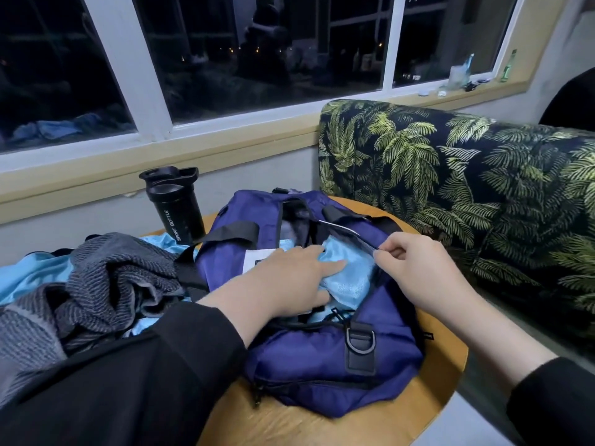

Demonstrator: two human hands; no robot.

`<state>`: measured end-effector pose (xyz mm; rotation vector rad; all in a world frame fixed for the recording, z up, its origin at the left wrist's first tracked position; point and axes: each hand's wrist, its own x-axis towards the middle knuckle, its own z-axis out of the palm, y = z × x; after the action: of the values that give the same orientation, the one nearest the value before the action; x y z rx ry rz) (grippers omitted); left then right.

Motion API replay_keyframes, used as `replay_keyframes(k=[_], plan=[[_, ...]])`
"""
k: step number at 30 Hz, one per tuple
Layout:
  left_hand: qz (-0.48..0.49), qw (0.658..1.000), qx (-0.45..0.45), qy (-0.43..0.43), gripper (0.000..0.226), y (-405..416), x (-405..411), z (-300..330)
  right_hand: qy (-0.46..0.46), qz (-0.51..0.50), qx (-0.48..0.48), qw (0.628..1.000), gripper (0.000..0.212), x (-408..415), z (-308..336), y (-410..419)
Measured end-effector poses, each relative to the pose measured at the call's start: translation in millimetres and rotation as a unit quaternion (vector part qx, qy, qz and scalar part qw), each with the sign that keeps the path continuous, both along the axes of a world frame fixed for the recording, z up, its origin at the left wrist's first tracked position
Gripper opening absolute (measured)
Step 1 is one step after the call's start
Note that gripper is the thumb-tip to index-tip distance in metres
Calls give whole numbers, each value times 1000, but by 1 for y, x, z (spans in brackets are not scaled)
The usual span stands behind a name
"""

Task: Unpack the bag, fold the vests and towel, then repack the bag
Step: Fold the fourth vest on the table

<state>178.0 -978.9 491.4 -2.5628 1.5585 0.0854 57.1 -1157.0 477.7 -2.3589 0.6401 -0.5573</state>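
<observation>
Blue vest (346,278) lies in the open bag (322,365) mid-table, left hand (289,278) pressing it flat-fingered, right hand (415,272) pinching the bag's opening edge: best hold that edge wide while lifting; outside, at the left edge, one more vest (29,275), one grey towel (106,278), one bottle (175,207).

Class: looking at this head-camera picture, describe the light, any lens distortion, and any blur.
Head view: indoor light falls evenly on the bag and both hands; the window is dark, showing night; wide-angle bending curves the sill; the left hand and right hand are slightly soft.
</observation>
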Motion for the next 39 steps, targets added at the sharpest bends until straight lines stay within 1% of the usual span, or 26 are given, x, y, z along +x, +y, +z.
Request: replay_keyframes(k=[4, 7, 8, 11, 12, 14, 15, 16, 18, 20, 21, 23, 24, 25, 26, 28, 29, 31, 33, 36, 39], plan=[[8, 995, -81, -62, 38, -14, -30, -2, -22, 1, -13, 1000, 19, 1, -2, 2], [28, 992, -82, -91, 33, -26, -52, -6, -25, 17, -44, 999, 17, 3, -2, 7], [26, 993, -79, -82, 34, -27, -56, -7, -23, 25, -59, 998, 15, 4, -3, 10], [-3, 998, -64, -2, 36, -21, -55, 2, -4, 48, -108, 993, 8, 6, -8, 17], [-12, 997, -72, 13, 36, -16, -49, 8, 2, 57, -120, 991, 12, 7, -12, 18], [-20, 996, -89, -2, 41, -2, -33, 14, 12, 76, -134, 988, 27, 5, -21, 18], [-17, 997, -68, -16, 45, 4, -27, 12, 24, 90, -138, 986, 32, 4, -25, 18], [-12, 999, -26, -18, 48, 10, -25, 7, 41, 107, -140, 984, 35, 2, -28, 19], [2, 998, 56, 18, 54, 15, -27, -10, 88, 142, -143, 976, 37, 0, -34, 23], [14, 996, 70, 53, 56, 14, -27, -17, 134, 146, -151, 968, 43, -1, -35, 26], [9, 997, 62, 51, 56, 14, -25, -16, 149, 142, -157, 966, 45, -2, -32, 26], [1, 999, -17, 29, 72, 21, -20, -7, 152, 142, -161, 965, 47, -4, -23, 30], [20, 994, -95, 43, 72, 29, -19, -4, 138, 142, -152, 968, 48, -5, -17, 34], [55, 977, -189, 76, 62, 38, -16, -3, 117, 142, -137, 973, 50, -5, -10, 39], [84, 953, -273, 103, 51, 50, -14, -3, 91, 143, -122, 978, 54, -4, -4, 45], [130, 909, -383, 105, 45, 78, -13, -3, 29, 154, -101, 982, 66, -2, 8, 66], [149, 893, -414, 92, 43, 93, -14, -4, -1, 163, -93, 982, 68, -1, 13, 80], [182, 863, -466, 65, 38, 129, -15, -9, -61, 194, -79, 976, 67, 6, 22, 118], [198, 845, -496, 37, 39, 162, -20, -12, -111, 228, -55, 966, 63, 11, 25, 158], [245, 823, -511, -29, 41, 234, -25, -22, -140, 299, -23, 944, 47, 31, 11, 237], [301, 802, -511, -76, 38, 306, -31, -37, -154, 357, 36, 921, 42, 49, -18, 319]])
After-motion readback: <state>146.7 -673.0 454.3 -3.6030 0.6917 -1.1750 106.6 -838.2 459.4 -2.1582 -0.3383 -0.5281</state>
